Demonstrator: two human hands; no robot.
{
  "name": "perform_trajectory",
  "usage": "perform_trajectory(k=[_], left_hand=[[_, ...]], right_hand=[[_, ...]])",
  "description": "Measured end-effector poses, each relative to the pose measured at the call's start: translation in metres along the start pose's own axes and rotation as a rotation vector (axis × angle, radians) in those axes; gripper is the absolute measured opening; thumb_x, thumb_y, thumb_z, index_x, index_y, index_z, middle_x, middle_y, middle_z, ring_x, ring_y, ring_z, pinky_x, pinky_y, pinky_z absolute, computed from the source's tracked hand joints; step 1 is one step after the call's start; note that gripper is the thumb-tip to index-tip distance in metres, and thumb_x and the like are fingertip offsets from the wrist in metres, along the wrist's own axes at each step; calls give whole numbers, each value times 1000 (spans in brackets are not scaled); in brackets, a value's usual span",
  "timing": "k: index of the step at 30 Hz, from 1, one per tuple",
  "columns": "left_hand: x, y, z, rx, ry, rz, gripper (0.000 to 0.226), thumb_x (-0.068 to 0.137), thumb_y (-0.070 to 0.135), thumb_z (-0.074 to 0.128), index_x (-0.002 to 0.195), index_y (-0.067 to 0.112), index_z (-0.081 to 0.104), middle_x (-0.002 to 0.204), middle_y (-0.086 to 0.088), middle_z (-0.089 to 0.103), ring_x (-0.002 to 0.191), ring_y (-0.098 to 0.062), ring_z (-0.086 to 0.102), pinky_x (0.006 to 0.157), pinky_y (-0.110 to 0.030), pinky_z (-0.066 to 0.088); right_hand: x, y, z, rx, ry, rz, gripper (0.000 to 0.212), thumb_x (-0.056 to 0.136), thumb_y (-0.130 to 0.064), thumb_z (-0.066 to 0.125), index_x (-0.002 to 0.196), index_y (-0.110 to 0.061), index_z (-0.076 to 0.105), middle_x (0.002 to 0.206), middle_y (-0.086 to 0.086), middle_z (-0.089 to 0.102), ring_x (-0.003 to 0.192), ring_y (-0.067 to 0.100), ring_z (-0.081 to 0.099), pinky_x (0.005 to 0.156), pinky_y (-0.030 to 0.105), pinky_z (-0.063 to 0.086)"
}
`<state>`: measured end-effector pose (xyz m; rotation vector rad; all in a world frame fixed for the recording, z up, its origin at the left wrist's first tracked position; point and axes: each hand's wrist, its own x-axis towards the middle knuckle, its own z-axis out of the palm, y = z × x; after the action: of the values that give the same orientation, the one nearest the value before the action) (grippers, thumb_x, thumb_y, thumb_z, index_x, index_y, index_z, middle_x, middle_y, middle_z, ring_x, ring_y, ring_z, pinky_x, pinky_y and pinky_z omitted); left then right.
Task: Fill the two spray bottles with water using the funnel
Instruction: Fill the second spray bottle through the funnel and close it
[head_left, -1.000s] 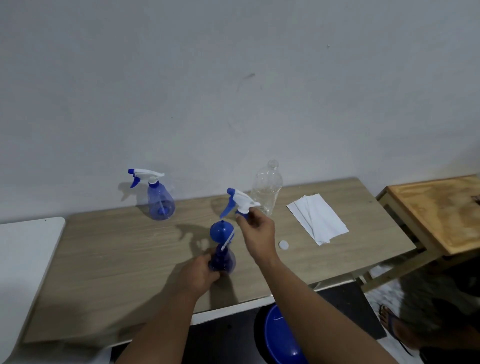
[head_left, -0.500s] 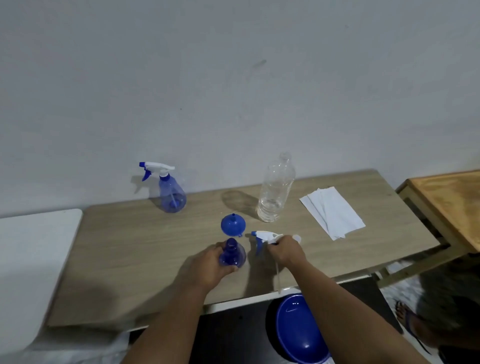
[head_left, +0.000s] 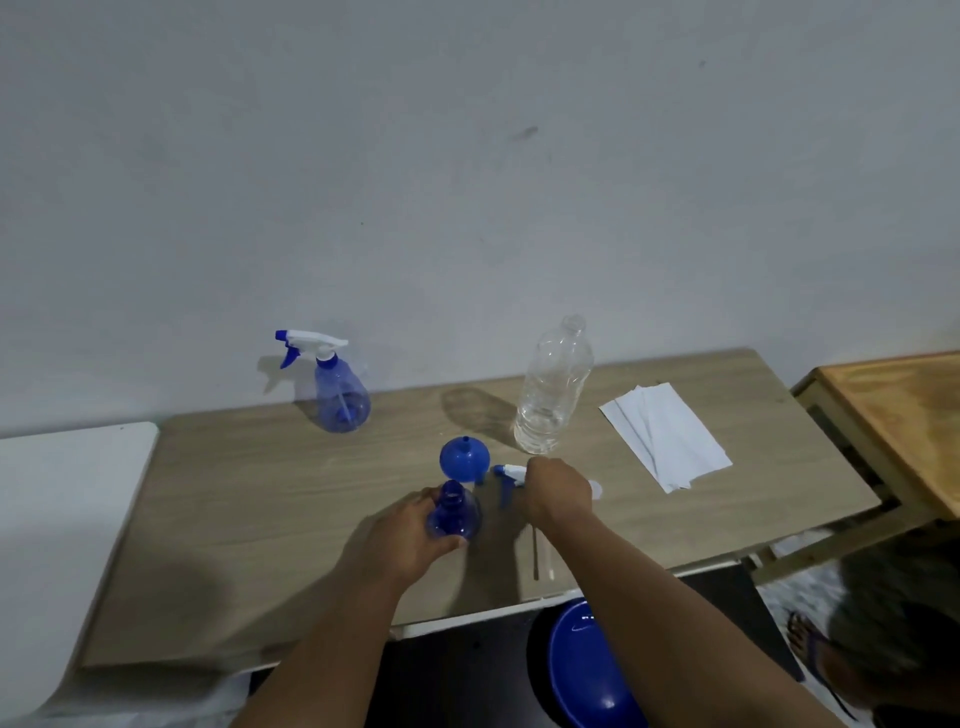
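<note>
- Now the left hand (head_left: 410, 540) grips the uncapped spray bottle (head_left: 453, 514) near the table's (head_left: 249, 499) front edge.
- Right hand (head_left: 553, 491) clasps the removed trigger head (head_left: 506, 475) beside it.
- Funnel (head_left: 464, 458) just behind: probably light, stiff, tippy plastic; take its rim.

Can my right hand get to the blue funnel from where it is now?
Probably yes: the right hand is setting the sprayer head down right beside the funnel, and nothing stands between them.
</note>
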<state>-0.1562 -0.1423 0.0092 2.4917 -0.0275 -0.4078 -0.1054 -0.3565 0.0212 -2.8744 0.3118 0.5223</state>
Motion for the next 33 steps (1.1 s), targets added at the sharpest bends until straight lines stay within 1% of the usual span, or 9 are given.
perform_trajectory(k=[4,7,11,14,16,20,25,28,33], left_hand=[[11,-9,3,7,-14,-6,53,73,55,75,120,38,61,112,19,62,100,-9,63,78,-24,42],[19,-17,10,-20,-18,-22,45,73,51,66,115,35,62,105,12,67,95,-15,67,82,-33,52],[24,-20,12,11,-2,-27,48,84,37,71,131,36,59,122,14,67,107,-15,66,94,-31,51],[27,-21,7,20,-54,-34,63,86,45,71,144,34,49,137,10,61,120,-20,62,100,-27,45],[29,-18,3,11,-95,-59,81,79,57,75,149,34,42,139,8,61,122,-20,61,97,-26,43],[30,-14,1,43,-83,-60,88,74,61,77,150,38,38,149,12,51,127,-18,56,99,-26,41],[29,-12,0,50,-86,-56,88,77,61,75,152,37,36,152,11,48,130,-17,54,102,-27,40],[28,-13,2,36,-78,-62,88,74,64,75,150,39,37,144,11,57,123,-15,60,99,-28,44],[29,-18,11,5,-75,-93,83,80,59,74,151,32,41,144,9,57,125,-16,59,105,-29,45]], right_hand=[[24,-38,-22,98,-16,-89,19,94,-33,59,96,-15,65,87,2,68,78,24,66,68,33,53],[48,-65,-26,142,-32,-149,25,93,-32,59,111,-15,64,101,5,70,92,28,70,76,37,58],[80,-86,-14,43,-125,-175,58,92,-46,63,138,-15,50,127,8,63,115,30,64,83,37,54],[98,-97,-7,-63,-176,-195,64,82,-48,70,134,-15,54,125,9,65,113,30,66,82,35,55],[105,-105,-4,-138,-215,-194,68,73,-50,76,128,-15,58,118,9,66,108,32,67,85,40,60],[110,-116,11,-208,-225,-153,61,78,-35,81,132,-13,62,127,9,64,115,33,66,69,40,57],[110,-112,9,-259,-177,-287,53,87,-27,76,135,-10,58,132,11,62,125,30,60,79,38,55],[107,-108,-5,-181,-243,-258,61,76,-40,82,125,-11,60,125,12,61,112,29,63,69,34,50],[97,-98,-32,135,-240,-200,68,75,-47,86,127,-11,63,122,11,66,108,30,66,83,40,60]])
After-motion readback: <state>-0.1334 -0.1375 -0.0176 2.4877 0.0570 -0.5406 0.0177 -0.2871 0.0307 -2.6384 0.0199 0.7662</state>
